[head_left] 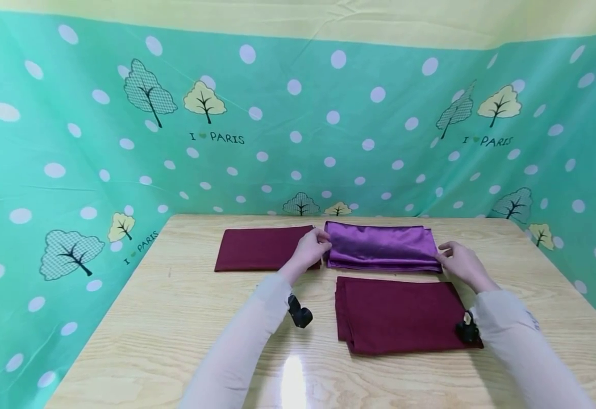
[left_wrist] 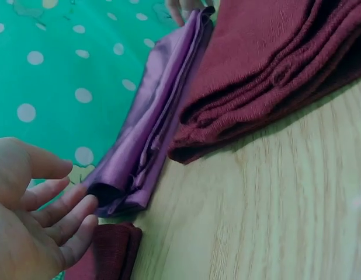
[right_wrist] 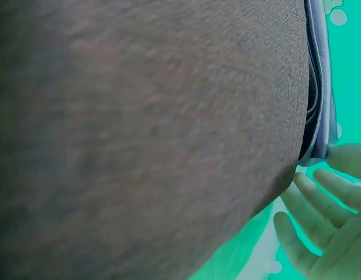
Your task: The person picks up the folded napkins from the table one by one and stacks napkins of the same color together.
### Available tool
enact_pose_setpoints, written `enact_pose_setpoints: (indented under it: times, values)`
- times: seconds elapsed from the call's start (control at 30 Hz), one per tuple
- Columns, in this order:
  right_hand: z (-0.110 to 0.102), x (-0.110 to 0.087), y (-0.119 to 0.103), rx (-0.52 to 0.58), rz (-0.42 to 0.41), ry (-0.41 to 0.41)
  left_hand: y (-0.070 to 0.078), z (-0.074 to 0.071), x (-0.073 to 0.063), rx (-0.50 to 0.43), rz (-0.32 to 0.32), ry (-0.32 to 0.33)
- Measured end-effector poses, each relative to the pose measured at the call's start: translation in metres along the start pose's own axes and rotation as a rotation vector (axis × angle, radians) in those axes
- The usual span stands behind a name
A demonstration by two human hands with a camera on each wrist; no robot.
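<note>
A folded shiny purple cloth (head_left: 379, 247) lies at the back of the table. At its left end is my left hand (head_left: 313, 247), and in the left wrist view the fingertips touch the fold with loosely bent fingers. My right hand (head_left: 461, 262) is at the opposite end; the right wrist view shows its fingers (right_wrist: 309, 207) spread, the thumb against the purple corner. Neither hand grips the cloth. A folded maroon cloth (head_left: 257, 250) lies left of the purple one, partly beneath my left hand. Another folded maroon cloth (head_left: 405, 318) sits in front and fills much of the right wrist view.
The wooden table (head_left: 175, 341) ends at a green dotted curtain (head_left: 298, 113) hanging behind and along both sides. A small black device is worn at the left wrist (head_left: 300, 317) and another at the right, the latter over the front maroon cloth.
</note>
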State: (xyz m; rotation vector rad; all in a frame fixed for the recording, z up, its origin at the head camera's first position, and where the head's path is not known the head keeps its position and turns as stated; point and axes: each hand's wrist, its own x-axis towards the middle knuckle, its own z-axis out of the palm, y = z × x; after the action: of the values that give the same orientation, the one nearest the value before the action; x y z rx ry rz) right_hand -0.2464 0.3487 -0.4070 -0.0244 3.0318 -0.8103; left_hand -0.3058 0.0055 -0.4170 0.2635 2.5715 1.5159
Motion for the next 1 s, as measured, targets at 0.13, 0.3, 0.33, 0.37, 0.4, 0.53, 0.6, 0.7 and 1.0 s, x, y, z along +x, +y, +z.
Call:
enact_pose_setpoints:
  times: [0.13,0.3,0.33,0.37,0.4,0.53,0.6,0.7,1.0]
  values:
    - [-0.001,-0.008,0.001,0.0,-0.016,0.006,0.003,-0.003,-0.007,0.001,0.028,-0.012]
    - [-0.001,-0.018,0.001,0.018,-0.016,-0.021,0.005,-0.004,-0.019,0.008,0.047,-0.075]
    - [-0.002,-0.02,0.001,0.028,-0.016,-0.027,0.004,-0.003,-0.021,0.006,0.046,-0.092]
    - [-0.002,-0.022,0.0,0.035,-0.016,-0.031,0.003,-0.003,-0.023,0.007,0.046,-0.108]
    - [-0.002,-0.023,0.0,0.043,-0.016,-0.033,0.002,-0.003,-0.024,0.012,0.046,-0.123]
    - [-0.003,-0.028,0.0,0.075,-0.019,-0.064,-0.001,-0.001,-0.03,0.043,0.057,-0.175]
    - [-0.003,-0.03,0.001,0.053,-0.018,-0.081,-0.001,0.001,-0.034,0.053,0.06,-0.206]
    - [0.0,-0.033,0.001,0.009,-0.012,-0.1,-0.001,0.004,-0.041,0.049,0.053,-0.259]
    - [-0.002,-0.045,-0.003,-0.014,0.03,-0.13,-0.001,0.01,-0.053,0.207,0.069,-0.315]
